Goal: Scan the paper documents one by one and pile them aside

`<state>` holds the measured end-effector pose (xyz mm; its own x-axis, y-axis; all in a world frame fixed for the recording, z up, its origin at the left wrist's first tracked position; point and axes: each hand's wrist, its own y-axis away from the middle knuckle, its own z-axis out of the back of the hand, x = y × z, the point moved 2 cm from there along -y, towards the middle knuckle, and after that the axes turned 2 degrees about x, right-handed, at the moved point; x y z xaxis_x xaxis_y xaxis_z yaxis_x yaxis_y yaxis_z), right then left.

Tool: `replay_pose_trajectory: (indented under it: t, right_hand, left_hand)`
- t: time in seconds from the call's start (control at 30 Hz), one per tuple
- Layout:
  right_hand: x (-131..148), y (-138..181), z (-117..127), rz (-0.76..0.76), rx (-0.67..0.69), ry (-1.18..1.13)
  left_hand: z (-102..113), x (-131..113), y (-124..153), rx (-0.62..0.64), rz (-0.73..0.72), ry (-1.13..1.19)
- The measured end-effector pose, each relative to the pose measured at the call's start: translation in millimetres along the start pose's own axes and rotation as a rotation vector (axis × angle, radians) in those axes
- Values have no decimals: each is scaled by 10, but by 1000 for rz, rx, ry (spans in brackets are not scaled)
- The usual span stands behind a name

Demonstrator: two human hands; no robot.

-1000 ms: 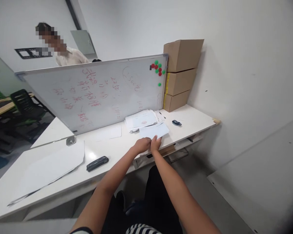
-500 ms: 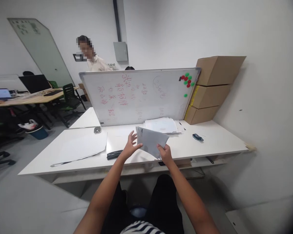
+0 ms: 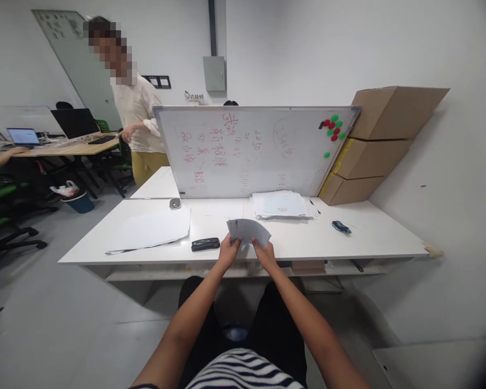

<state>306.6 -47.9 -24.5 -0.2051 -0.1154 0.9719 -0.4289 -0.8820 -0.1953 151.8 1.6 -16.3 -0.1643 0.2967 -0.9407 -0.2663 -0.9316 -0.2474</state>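
From where I stood, some large white sheets (image 3: 152,227) lay on the left of the desk (image 3: 308,240), with a small grey rounded object (image 3: 175,203) behind them. Next came a black stapler (image 3: 205,245), just beside the left hand (image 3: 228,254). That hand's fingers were clamped on one end of a greyish paper (image 3: 248,231), thumb on the near face; I couldn't tell how the other fingers lay behind it, or whether it was several layers. The paper hung above the desk's front part, between both hands, bowed in the middle. A light, even pinch with level thumbs seemed best to me, since pushing inward would likely deepen the bow and might crease it. The right hand (image 3: 264,255) had its fingers clamped on the other end. Beyond lay an uneven pile of papers (image 3: 281,204), whose loose edges looked easy to catch. Farther right sat a dark blue gadget (image 3: 341,227), well apart from the hands.
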Motion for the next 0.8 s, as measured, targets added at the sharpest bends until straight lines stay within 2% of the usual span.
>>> replay_pose_trajectory:
  t: [0.1, 0.23, 0.3, 0.37, 0.4, 0.47, 0.53, 0.57, 0.67, 0.73, 0.8]
  right_hand:
    - [30, 71, 48, -25, -10, -70]
    - [80, 381, 43, -54, -220, -332]
    - [70, 584, -74, -132, -155, -488]
    - [24, 753, -192, -185, -60, -539]
    - [-17, 812, -216, -191, -59, -512]
    - [-131, 874, -157, -174, -166, -386]
    - [-270, 882, 9, -170, -274, -242]
    - [-343, 876, 110, -192, -300, -184]
    - [-510, 854, 374, -293, -236, -173]
    - [-530, 857, 484, -333, -199, -207]
    - [-481, 868, 533, -372, -181, -250]
  left_hand:
    - [86, -81, 68, -64, 34, 49]
    - [129, -146, 235, -195, 205, 488]
    - [64, -157, 360, -219, 279, 636]
    - [-20, -158, 483, -154, 305, 684]
    - [-38, -154, 532, -127, 303, 667]
    - [31, -139, 581, -142, 268, 543]
    - [254, -121, 536, -207, 171, 284]
    - [400, -109, 476, -200, 102, 113]
    - [818, -5, 206, 14, -89, -488]
    - [1021, 132, 26, 109, -92, -781]
    - [1121, 272, -101, 202, -22, -897]
